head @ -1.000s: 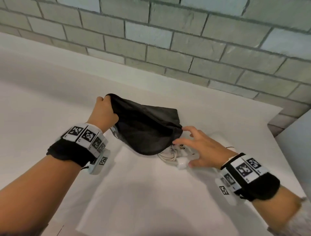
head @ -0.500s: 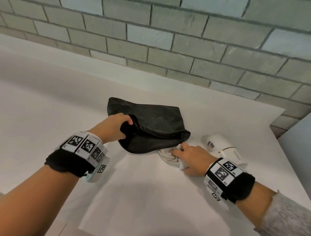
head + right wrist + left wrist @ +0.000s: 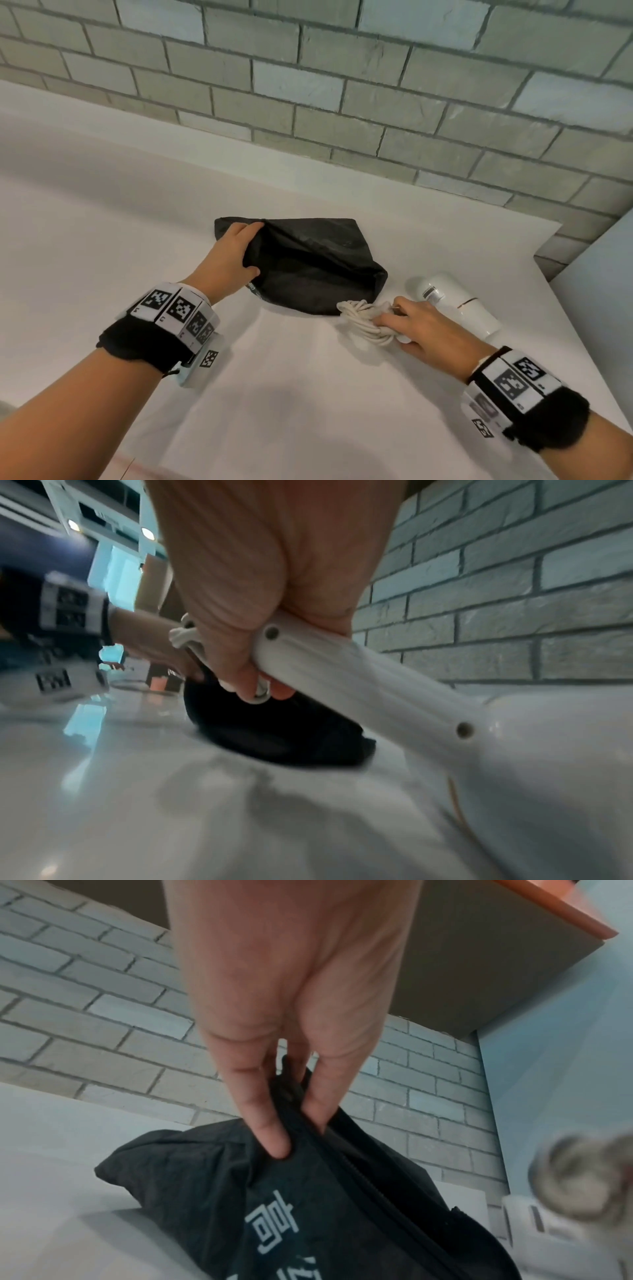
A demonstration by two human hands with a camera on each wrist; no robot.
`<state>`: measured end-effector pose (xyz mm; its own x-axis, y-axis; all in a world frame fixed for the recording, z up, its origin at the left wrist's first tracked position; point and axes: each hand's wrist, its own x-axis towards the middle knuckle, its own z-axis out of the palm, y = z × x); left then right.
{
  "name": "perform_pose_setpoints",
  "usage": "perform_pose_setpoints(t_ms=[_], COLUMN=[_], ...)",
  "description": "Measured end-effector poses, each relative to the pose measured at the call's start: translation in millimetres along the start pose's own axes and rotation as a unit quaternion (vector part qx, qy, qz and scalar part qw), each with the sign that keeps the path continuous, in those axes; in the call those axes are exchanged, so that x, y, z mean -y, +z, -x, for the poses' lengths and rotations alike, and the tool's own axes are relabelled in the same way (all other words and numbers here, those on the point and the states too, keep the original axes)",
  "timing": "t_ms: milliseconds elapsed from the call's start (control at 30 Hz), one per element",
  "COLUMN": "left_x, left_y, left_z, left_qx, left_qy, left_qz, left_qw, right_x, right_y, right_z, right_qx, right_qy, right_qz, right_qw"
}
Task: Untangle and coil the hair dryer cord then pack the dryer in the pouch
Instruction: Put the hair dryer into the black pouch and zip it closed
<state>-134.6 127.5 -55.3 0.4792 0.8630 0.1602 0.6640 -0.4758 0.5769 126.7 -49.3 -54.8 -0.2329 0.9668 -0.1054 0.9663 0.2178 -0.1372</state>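
The black fabric pouch (image 3: pixel 318 267) lies on the white tabletop (image 3: pixel 102 240), near the grey brick wall (image 3: pixel 376 102), with its zipped opening facing the person. White lettering shows on the pouch side in the left wrist view. The left hand (image 3: pixel 229 257) holds the pouch at its left end; its grip is a pinch, fingers (image 3: pixel 270 1123) and thumb clamped on the edge of the opening, holding that edge up off the tabletop.

The white hair dryer (image 3: pixel 459 305) lies on its side on the tabletop, just right of the pouch, barrel pointing away to the right. The right hand (image 3: pixel 424 329) has its grip wrapped round the dryer's handle (image 3: pixel 342 674), fingers curled under it. The white cord (image 3: pixel 363 318) is bunched in a coil at the handle end, held under the same fingers, and lies just beside the pouch's near right corner. Whether the coil touches the pouch cannot be told.
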Motion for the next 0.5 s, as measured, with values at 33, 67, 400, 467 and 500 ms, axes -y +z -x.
perform_pose_setpoints(t_ms=[33, 67, 400, 467, 500], left_x=[0, -1, -4, -1, 0], left_y=[1, 2, -1, -4, -5], left_z=[0, 1, 13, 19, 23], left_qx=[0.008, 0.014, 0.091, 0.113, 0.116], left_qy=[0.014, 0.025, 0.160, 0.192, 0.206], left_qz=[-0.002, -0.004, 0.072, 0.090, 0.091], left_qw=[1.000, 1.000, 0.980, 0.971, 0.967], right_x=[4, 11, 110, 107, 103], right_y=[-6, -14, -49, -41, -37], right_z=[5, 9, -13, -32, -40], right_qx=[-0.015, -0.029, -0.070, -0.095, -0.105], right_qy=[-0.009, -0.017, -0.252, -0.257, -0.254], right_qz=[-0.024, -0.047, -0.137, -0.135, -0.127], right_qw=[1.000, 0.998, 0.955, 0.952, 0.953])
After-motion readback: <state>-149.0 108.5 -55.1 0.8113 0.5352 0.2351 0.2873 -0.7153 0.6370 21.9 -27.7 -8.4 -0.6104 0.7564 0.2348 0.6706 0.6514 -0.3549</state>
